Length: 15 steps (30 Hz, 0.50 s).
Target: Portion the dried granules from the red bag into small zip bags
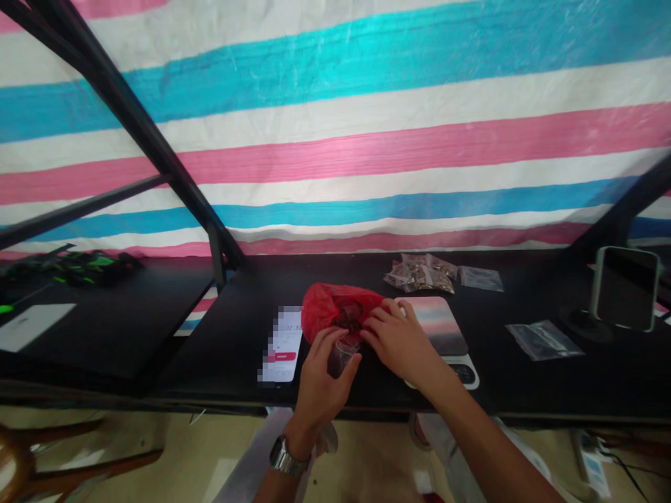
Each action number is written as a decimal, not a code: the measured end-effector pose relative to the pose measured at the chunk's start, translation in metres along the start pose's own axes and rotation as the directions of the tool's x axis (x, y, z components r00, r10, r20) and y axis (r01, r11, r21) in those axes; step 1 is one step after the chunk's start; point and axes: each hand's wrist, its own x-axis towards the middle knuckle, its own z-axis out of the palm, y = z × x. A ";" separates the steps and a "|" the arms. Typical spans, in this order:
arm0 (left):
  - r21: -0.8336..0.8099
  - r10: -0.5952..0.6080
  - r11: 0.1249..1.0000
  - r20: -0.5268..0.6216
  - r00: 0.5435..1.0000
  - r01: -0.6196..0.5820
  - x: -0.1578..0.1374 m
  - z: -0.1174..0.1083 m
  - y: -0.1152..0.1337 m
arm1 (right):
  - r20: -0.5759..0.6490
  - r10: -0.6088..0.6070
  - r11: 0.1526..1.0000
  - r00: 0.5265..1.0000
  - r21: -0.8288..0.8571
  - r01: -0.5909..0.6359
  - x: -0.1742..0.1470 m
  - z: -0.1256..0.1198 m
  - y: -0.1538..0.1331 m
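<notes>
A red plastic bag (319,311) lies with its mouth gathered open toward me, showing small dark brownish pieces (350,314) inside. My left hand (322,381) is curled at the near side of that mouth, fingers and thumb around a small clear zip bag (344,351). From the right, my right hand (401,342) rests on the red bag's rim, its bent fingertips pressed at the opening; what lies under them is partly hidden. Just beyond the right hand is a digital scale (464,363) with a shiny plate. Left of the red bag sits a lit phone (287,349).
Several filled clear bags (422,272) lie at the back, beside a flat clear bag (481,279). Another flat bag (545,340) is at the right, near a device on a stand (626,288). Black metal bars (157,157) frame the left side before a striped sheet (367,154).
</notes>
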 end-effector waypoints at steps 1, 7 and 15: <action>0.005 -0.011 1.000 0.008 1.000 0.011 -0.001 0.001 -0.001 | -0.023 0.029 0.999 0.999 -0.041 -0.030 -0.002 0.000 0.006; 0.008 -0.069 0.998 0.020 0.997 0.068 0.007 0.005 0.001 | -0.112 0.070 0.995 0.991 -0.069 -0.078 0.004 -0.003 0.025; 0.046 -0.111 0.993 -0.005 0.994 0.112 0.012 0.008 0.014 | -0.027 0.116 0.992 0.993 -0.048 -0.118 0.049 0.006 0.011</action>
